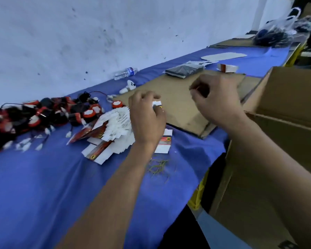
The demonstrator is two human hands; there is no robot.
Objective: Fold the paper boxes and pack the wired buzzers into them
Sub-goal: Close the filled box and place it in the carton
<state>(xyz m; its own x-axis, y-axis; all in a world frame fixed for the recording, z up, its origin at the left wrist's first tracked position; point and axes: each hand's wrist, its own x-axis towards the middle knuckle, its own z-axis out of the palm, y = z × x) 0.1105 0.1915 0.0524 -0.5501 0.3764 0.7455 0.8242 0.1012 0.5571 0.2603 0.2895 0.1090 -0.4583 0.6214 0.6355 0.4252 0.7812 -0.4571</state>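
Fingers [157,97] of the left hand [147,119] are curled round a small white paper box [157,104], and we see it gripped just above the fanned stack of flat box blanks [118,126]. The right hand [217,101] hovers over the cardboard sheet [178,97], fingers clenched in a loose fist; whether they pinch anything, we cannot tell, it's blurred.

Now the big stuff. The tabletop [43,177] runs across our view under a blue cloth, against a scuffed white wall [79,33]. At right, a large open cardboard carton [285,123] stands beside the tabletop's edge. The flat cardboard sheet lies on the cloth in the middle.

On the left we've got the heap of wired buzzers [43,114], black and red, white connectors trailing toward us. Just beside it, the box blanks, red-and-white printed, spill out beneath the left wrist.

Further back, a dark flat packet [184,70] rests on the sheet's far corner, a folded red-and-white box [227,67] near it. A plastic water bottle [126,73] lies on its side by the wall. Near the front edge, a tangle of rubber bands [158,168].
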